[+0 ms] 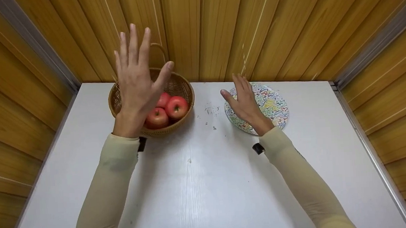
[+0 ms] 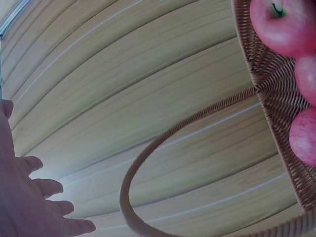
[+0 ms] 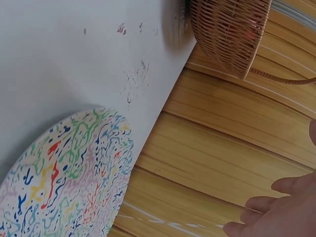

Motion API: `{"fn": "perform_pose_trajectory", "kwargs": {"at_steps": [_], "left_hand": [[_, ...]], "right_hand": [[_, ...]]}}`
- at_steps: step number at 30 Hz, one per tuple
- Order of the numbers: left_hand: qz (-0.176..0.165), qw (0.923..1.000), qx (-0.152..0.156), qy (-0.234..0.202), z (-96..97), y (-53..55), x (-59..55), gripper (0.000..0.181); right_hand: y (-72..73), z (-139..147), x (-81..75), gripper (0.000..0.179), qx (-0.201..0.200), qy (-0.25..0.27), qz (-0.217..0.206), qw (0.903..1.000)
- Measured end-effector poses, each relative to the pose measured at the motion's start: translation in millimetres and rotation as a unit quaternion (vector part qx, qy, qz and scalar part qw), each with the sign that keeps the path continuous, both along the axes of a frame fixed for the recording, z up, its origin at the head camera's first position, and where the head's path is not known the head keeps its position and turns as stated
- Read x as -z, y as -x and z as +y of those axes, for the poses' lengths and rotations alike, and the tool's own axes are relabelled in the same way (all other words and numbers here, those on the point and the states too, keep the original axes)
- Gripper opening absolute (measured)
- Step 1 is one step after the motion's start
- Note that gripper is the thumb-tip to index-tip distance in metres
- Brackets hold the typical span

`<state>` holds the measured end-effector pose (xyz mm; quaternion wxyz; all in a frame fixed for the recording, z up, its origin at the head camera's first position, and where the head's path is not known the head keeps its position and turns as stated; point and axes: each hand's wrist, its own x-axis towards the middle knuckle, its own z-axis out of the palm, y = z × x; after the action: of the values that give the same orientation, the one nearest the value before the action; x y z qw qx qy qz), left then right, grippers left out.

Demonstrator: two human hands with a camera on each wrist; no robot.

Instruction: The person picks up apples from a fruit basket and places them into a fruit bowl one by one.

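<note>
Aloft, the left hand (image 1: 136,82), empty and splayed, hovers near the basket (image 1: 170,129), apples (image 1: 177,107) inside just to its right; farther from them, the right hand (image 1: 245,100), also empty, is outstretched near the plate (image 1: 271,105).

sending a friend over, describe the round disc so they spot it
On the white table, near the far edge, find the wicker basket. To its right in the head view lies the disc; unlike the brown basket, it's flat and covered in multicoloured squiggles.

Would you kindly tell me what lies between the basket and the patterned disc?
In the head view, only white tabletop with small dark smudges lies between basket and disc.
</note>
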<state>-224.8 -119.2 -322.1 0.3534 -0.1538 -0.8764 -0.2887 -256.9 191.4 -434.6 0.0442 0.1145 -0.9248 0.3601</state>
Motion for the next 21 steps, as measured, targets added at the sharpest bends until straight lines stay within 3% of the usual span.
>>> {"fn": "perform_pose_trajectory", "kwargs": {"at_steps": [10, 17, 21], "left_hand": [[-0.009, 0.9982, -0.021, -0.056, -24.8, -0.2, 7.4, 0.079], [-0.052, 0.9893, -0.047, -0.128, -47.3, -3.4, 11.3, 0.077], [-0.059, 0.9841, -0.061, -0.156, -59.7, -5.7, 15.0, 0.077]], "right_hand": [[-1.8, -12.4, 3.4, 0.084, -0.007, 0.016, -0.012, 0.9998], [-4.8, -20.4, 8.4, 0.085, -0.014, 0.022, -0.024, 0.9994], [-7.2, -24.1, 10.9, 0.086, -0.012, 0.030, -0.032, 0.9990]]}}
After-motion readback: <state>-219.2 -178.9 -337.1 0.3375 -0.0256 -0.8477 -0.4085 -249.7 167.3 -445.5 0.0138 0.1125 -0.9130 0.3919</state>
